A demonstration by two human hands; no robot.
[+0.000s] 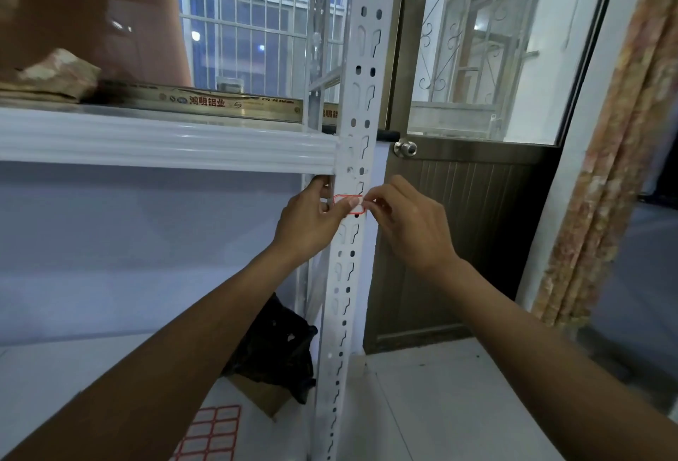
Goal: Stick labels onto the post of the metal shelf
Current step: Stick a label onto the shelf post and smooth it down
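Pinching red-bordered white label (356,208) (left hand (312,225), right hand (407,225)) against perforated post (345,262).

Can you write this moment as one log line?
step: sticking label | left hand: grips post, thumb on label | right hand: pinches label edge | label sheet: below, by post

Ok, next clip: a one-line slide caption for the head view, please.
Left hand and right hand hold a red-bordered label against the perforated post, just below the shelf beam.
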